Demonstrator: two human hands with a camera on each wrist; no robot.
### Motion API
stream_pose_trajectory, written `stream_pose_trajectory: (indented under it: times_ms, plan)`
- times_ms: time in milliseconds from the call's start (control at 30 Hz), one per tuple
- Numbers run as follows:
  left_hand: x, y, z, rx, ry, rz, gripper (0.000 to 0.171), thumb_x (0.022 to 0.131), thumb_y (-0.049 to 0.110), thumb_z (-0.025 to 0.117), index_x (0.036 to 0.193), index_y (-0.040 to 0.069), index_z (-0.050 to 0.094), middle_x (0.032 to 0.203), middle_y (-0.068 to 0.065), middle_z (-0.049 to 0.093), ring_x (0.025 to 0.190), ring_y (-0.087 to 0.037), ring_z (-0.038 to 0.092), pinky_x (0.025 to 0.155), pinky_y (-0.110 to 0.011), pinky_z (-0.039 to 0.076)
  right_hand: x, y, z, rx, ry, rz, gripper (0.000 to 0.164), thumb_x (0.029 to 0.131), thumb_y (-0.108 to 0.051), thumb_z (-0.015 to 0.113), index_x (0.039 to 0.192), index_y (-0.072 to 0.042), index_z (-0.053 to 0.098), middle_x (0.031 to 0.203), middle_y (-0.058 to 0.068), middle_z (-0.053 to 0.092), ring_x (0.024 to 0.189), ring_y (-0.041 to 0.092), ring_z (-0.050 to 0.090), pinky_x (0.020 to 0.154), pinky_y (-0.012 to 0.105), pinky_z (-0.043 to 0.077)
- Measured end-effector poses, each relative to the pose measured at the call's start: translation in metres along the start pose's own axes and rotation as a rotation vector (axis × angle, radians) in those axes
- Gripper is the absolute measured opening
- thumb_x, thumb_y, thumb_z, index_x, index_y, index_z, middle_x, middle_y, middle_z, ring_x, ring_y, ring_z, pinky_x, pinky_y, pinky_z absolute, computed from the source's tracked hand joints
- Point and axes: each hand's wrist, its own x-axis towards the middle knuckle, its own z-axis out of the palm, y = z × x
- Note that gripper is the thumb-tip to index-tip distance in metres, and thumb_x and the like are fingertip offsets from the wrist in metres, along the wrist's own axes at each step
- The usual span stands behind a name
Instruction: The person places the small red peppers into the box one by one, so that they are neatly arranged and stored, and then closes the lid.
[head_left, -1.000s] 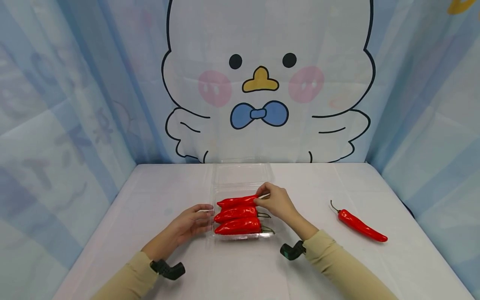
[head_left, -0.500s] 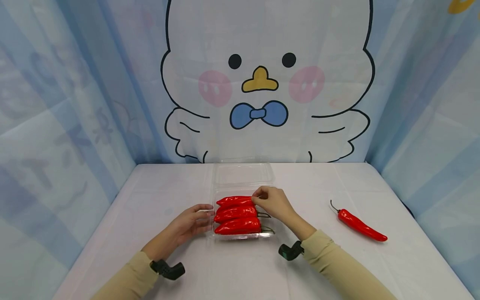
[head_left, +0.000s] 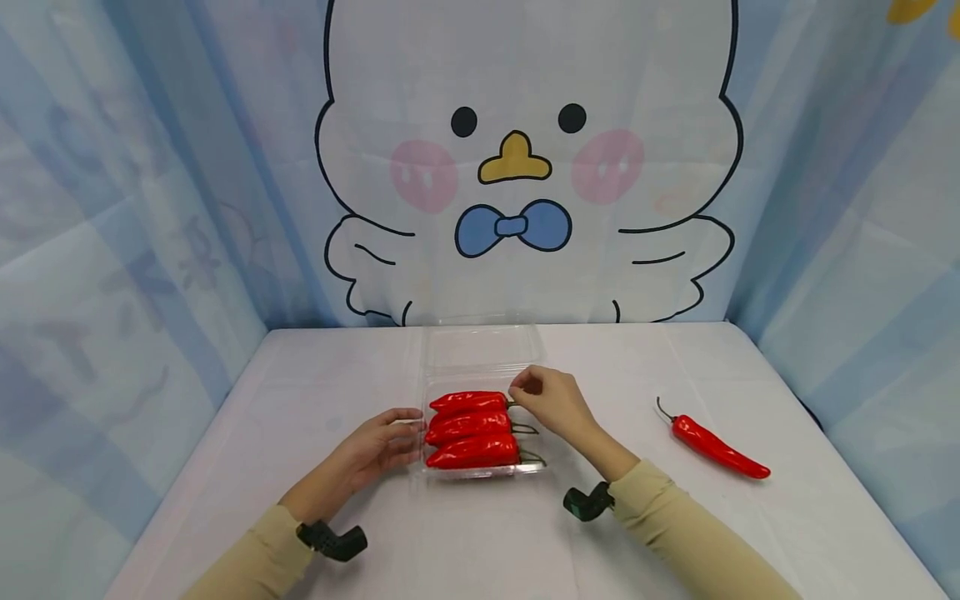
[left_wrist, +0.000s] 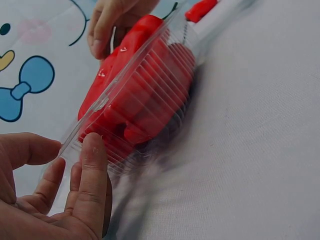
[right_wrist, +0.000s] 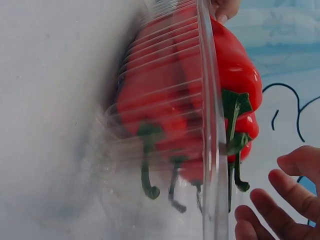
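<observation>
In the head view, a clear plastic clamshell box [head_left: 483, 472] with its lid [head_left: 482, 343] folded back holds red peppers, three showing on top. The front pepper [head_left: 474, 452], middle pepper [head_left: 468, 428] and rear pepper [head_left: 468, 403] lie side by side, stems to the right. My left hand [head_left: 378, 450] rests at the box's left edge, its fingers [left_wrist: 91, 170] fairly straight along the ribbed side. By the rear pepper's stem is my right hand [head_left: 553, 404]; in the right wrist view its fingers [right_wrist: 287, 192] are loosely bent, apart from the peppers, with nothing between them.
One more red pepper [head_left: 720, 447] lies on the white tabletop [head_left: 637, 358] at the right. Printed curtains [head_left: 525, 283] stand behind and on both sides. A small dark wrist camera [head_left: 333, 540] juts from each cuff.
My right hand has drawn back a little from the rear pepper and let go of it, baring its stem. The left hand stays at the box. The head view has shifted slightly.
</observation>
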Motion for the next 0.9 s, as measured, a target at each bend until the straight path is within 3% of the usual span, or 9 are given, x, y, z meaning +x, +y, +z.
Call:
stream_pose_trajectory:
  times_ms: [167,433,900]
  plan:
    - [-0.001,0.0,0.0,0.005,-0.004,-0.004,0.047,0.102,0.013,0.063,0.144,0.001,0.047,0.134,-0.016,0.062,0.099,-0.02,0.069,0.088,-0.035,0.063,-0.004,0.001,-0.007,-0.016,0.02,0.005,0.01,0.095,-0.021,0.073,0.098,-0.012,0.075,0.097,0.003,0.076,0.096,0.023,0.068,0.082,0.037,0.061]
    - [-0.004,0.001,0.001,0.012,-0.009,-0.006,0.048,0.102,0.014,0.062,0.145,0.002,0.046,0.136,-0.017,0.06,0.103,-0.023,0.067,0.088,-0.034,0.063,-0.009,0.006,-0.026,-0.079,0.077,-0.024,0.012,0.095,-0.021,0.072,0.099,-0.011,0.076,0.101,0.006,0.077,0.104,0.03,0.07,0.09,0.047,0.059]
    - [-0.004,0.002,0.001,0.01,0.003,-0.006,0.045,0.102,0.012,0.061,0.144,0.001,0.048,0.137,-0.017,0.062,0.099,-0.02,0.069,0.088,-0.035,0.063,-0.029,0.027,-0.067,-0.189,0.122,0.043,0.02,0.098,-0.024,0.068,0.108,-0.008,0.075,0.112,0.014,0.076,0.11,0.036,0.067,0.09,0.052,0.06]
